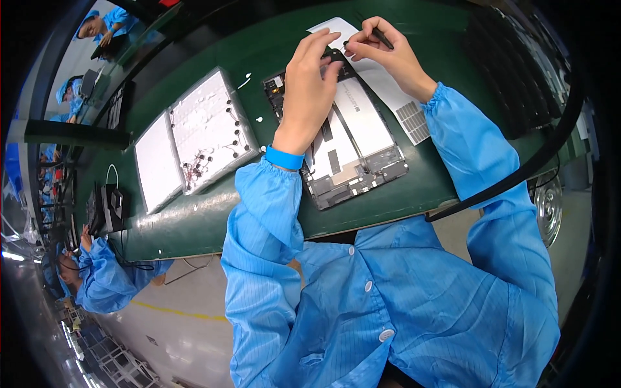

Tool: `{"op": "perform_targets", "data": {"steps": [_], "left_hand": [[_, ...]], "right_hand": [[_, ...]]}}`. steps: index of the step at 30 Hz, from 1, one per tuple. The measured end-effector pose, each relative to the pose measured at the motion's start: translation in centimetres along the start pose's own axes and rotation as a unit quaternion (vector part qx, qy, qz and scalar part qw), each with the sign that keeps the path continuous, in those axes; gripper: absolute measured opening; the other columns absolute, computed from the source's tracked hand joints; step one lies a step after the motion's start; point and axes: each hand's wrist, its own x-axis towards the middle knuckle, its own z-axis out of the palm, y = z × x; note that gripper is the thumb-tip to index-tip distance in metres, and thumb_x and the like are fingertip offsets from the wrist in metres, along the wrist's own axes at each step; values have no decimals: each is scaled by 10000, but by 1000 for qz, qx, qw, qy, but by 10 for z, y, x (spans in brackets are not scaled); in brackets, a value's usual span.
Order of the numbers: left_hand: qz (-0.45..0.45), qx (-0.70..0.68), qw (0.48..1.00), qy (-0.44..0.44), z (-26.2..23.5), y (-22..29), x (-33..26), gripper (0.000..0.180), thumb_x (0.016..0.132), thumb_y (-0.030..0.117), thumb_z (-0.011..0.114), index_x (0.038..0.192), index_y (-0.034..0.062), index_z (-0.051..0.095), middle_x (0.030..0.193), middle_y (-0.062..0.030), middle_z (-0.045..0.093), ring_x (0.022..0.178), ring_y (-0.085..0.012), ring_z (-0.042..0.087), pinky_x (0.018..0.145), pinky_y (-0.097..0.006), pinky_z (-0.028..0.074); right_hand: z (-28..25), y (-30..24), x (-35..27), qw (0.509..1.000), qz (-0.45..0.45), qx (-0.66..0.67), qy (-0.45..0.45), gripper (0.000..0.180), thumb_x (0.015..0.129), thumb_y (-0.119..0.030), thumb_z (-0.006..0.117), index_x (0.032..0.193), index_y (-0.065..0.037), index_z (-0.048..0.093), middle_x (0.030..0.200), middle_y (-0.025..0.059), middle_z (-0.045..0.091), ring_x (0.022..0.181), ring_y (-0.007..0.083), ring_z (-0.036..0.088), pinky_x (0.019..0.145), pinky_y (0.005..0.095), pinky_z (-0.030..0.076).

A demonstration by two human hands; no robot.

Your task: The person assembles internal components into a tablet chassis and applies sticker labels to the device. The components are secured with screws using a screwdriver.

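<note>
An opened tablet [362,129], its inner parts bare, lies slantwise on the green bench. Over its far end hovers my left hand [307,84], thumb and fingers apart, wearing a blue wristband [284,158]. My right hand [394,58] is closed around a slim black tool [383,39], whose exact kind I cannot make out. A small dark round part [346,44] shows at the right fingertips, close to the tablet's far edge. Beneath the right hand and beside the tablet is a white sheet [381,87] bearing a grid of grey labels [412,121].
Left of the tablet, a white foam tray [204,116] holds small black round parts with wires. Black slabs [508,71] are stacked at the right. A thick black cable [524,169] arcs past my right forearm. Co-workers in blue [107,275] are at the left.
</note>
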Motion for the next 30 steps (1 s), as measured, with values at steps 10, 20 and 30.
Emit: {"op": "perform_targets", "data": {"steps": [10,20,30], "left_hand": [[-103,45,994,-4,-8,7,-4,164,883,223,741,911,65,777,742,-92,743,689,-212,743,617,-285,547],[-96,167,980,-43,-27,-12,-4,167,854,237,749,945,106,797,688,-70,716,599,-148,658,581,-280,502],[-56,172,977,-108,-12,2,-6,105,830,189,745,853,89,765,862,-56,695,780,-294,677,664,-398,516]], "right_hand": [[3,-4,-3,999,-26,-28,-31,226,944,-96,698,1040,-89,493,1040,62,677,977,122,653,885,266,535],[17,16,3,953,-10,-302,-12,503,822,-245,840,1168,-86,512,1144,67,662,1019,157,623,806,305,509],[-10,20,15,978,38,-178,-104,347,910,-145,740,1169,-107,513,1200,89,671,1034,151,648,920,301,511]]}}
